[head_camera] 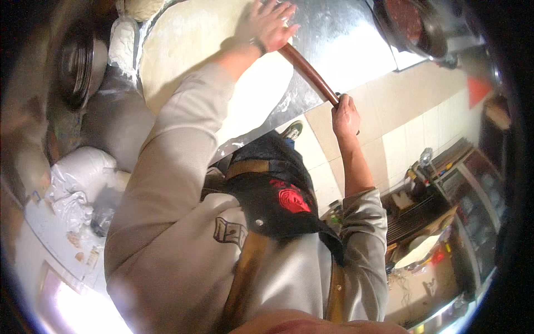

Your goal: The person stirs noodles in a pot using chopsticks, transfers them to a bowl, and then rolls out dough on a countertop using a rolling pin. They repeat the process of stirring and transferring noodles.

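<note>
A large, pale sheet of dough (183,50) lies on a metal worktop (311,16) dusted with flour. My left hand (271,25), a dark band at its wrist, is spread flat over the dough's right side, with its fingers apart. A brown wooden rolling pin (308,69) slants from beneath the heel of that hand, where its far end is hidden, to beyond the worktop's near edge. My right hand (346,115) is closed around the pin's near end, out over the tiled floor.
Left of the dough are a flour-covered scoop or container (123,39) and stacked metal bowls (85,67). A metal bowl with reddish contents (411,25) stands at upper right. A white plastic sack (81,179) sits at left; a cluttered shelf unit (421,208) is at right.
</note>
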A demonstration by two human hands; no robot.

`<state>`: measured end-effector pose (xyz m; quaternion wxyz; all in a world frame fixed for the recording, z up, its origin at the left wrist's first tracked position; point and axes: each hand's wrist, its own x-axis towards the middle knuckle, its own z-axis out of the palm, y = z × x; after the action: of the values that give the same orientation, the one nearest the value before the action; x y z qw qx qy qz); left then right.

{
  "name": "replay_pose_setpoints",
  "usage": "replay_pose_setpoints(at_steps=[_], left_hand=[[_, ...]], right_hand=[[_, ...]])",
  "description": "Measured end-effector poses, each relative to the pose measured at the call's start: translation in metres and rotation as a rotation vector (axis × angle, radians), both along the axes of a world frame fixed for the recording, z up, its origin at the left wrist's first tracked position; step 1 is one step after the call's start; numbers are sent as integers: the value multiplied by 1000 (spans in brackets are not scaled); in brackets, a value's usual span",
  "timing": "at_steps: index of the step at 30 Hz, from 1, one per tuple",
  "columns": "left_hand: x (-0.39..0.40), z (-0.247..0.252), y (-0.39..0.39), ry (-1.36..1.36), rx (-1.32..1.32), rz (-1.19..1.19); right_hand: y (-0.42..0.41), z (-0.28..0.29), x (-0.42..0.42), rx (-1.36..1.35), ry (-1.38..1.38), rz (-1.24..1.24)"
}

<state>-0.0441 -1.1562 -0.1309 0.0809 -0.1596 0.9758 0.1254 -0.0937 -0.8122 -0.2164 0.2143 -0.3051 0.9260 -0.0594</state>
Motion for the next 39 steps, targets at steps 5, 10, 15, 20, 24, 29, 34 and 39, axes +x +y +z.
replay_pose_setpoints(at_steps=[5, 10, 15, 20, 24, 29, 34, 39], left_hand=[[-36, -59, -35, 540, 11, 139], [83, -55, -57, 690, -81, 308], [128, -90, -83, 380, -320, 268], [40, -69, -121, 549, -280, 235], [-28, -80, -146, 621, -155, 408], [1, -103, -173, 801, 64, 638], [142, -94, -191, 810, 80, 579], [145, -109, -190, 379, -334, 422]], right_hand=[[-21, 32, -37, -47, 37, 65], [-66, 54, -10, -265, -19, 186], [-136, 15, -2, -293, 161, 389], [-179, 9, -25, -304, 298, 352], [-197, -16, -71, -282, 255, 240], [-230, 12, -34, -360, 203, 474], [-262, 39, -45, -428, 162, 449], [-316, 11, -13, -389, 363, 562]])
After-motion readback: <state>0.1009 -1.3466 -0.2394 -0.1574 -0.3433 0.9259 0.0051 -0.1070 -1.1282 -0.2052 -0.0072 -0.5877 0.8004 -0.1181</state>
